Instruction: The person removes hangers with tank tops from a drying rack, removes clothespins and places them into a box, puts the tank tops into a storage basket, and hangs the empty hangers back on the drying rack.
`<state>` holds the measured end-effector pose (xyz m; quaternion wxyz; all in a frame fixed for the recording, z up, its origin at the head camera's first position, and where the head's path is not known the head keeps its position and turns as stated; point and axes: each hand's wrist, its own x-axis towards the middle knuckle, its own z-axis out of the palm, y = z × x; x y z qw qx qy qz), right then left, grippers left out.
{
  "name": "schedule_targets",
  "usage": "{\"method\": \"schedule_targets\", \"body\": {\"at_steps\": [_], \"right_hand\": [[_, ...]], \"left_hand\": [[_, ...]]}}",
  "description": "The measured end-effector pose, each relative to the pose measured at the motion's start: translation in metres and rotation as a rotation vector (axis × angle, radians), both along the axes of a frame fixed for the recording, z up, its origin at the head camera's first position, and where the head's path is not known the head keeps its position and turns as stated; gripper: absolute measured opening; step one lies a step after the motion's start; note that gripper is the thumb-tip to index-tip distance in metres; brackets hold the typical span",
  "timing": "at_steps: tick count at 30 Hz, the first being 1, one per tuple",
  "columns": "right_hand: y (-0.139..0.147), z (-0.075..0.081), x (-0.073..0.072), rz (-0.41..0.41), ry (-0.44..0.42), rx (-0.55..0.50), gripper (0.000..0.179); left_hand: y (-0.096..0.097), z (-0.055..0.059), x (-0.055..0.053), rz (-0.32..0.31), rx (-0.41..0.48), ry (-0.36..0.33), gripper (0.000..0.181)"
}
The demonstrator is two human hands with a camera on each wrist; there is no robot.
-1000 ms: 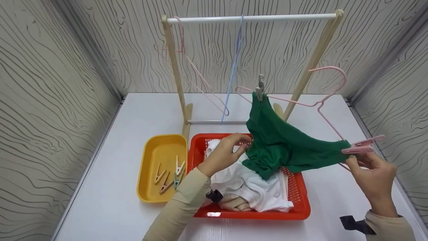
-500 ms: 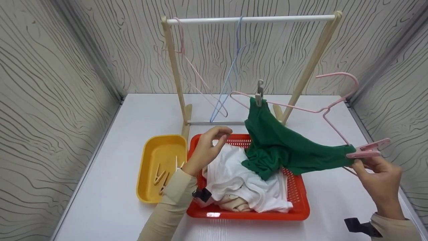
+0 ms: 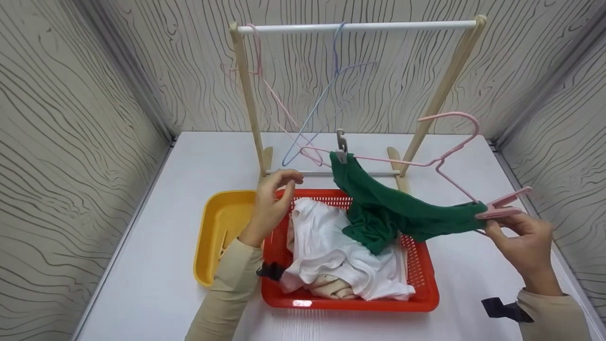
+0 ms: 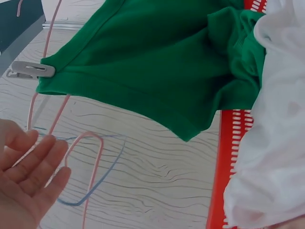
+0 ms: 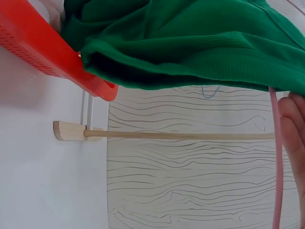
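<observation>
A green garment [image 3: 407, 208] hangs from a pink clothes hanger [image 3: 397, 161], its lower part bunched over white clothes [image 3: 322, 227] in a red basket [image 3: 426, 284]. A grey clothespin [image 4: 40, 69] clips one corner to the hanger; a pink clothespin [image 3: 499, 212] clips the other. My right hand [image 3: 528, 241] pinches the garment's corner with the hanger, right under the pink clothespin. My left hand [image 3: 272, 206] is off the garment, left of the grey clothespin, fingers loosely bent and holding nothing. In the left wrist view its palm and fingers [image 4: 40, 164] show beside the hanger's end.
Behind the basket stands a rack with a white rod [image 3: 378, 26] and wooden posts [image 3: 438, 99]. Another pink hanger [image 3: 279, 102] and a blue hanger [image 3: 312, 116] hang from it. A yellow tray [image 3: 203, 246] sits left of the basket, partly behind my left arm.
My left hand has moved left, away from the garment. The hanger with the garment has shifted left and lower at its grey-clothespin end. The blue hanger on the rack has turned.
</observation>
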<state>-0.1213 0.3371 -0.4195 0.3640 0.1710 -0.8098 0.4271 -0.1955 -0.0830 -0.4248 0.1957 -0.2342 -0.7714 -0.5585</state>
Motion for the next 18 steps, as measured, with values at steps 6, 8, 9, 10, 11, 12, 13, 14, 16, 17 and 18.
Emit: {"method": "schedule_targets", "body": {"at_steps": [6,8,9,10,11,12,13,14,16,17,18], "right_hand": [[-0.008,0.002,-0.006,0.112,0.017,0.036,0.018],[-0.01,0.002,-0.007,0.146,0.019,0.043,0.02],[-0.011,0.002,-0.008,0.161,0.02,0.047,0.022],[-0.013,0.002,-0.009,0.173,0.02,0.051,0.023],[-0.014,0.001,-0.01,0.186,0.018,0.056,0.023],[-0.016,0.001,-0.011,0.196,0.015,0.062,0.024],[-0.018,0.0,-0.013,0.205,0.015,0.068,0.024],[-0.02,0.0,-0.014,0.211,0.015,0.073,0.024],[-0.023,-0.001,-0.017,0.218,0.012,0.082,0.022],[-0.024,-0.002,-0.018,0.22,0.009,0.083,0.023],[-0.025,-0.002,-0.019,0.22,0.009,0.084,0.023]], "left_hand": [[-0.02,0.011,0.001,0.089,0.101,0.176,0.013],[-0.027,0.014,0.002,0.112,0.125,0.197,0.012],[-0.029,0.015,0.003,0.121,0.128,0.2,0.012],[-0.032,0.016,0.003,0.125,0.13,0.197,0.012],[-0.033,0.016,0.004,0.126,0.127,0.191,0.012],[-0.035,0.016,0.005,0.127,0.118,0.183,0.012],[-0.035,0.016,0.005,0.127,0.108,0.175,0.013],[-0.036,0.016,0.006,0.129,0.095,0.168,0.013],[-0.036,0.014,0.007,0.13,0.069,0.164,0.014],[-0.036,0.013,0.007,0.129,0.061,0.163,0.014],[-0.036,0.013,0.007,0.127,0.055,0.161,0.014]]}}
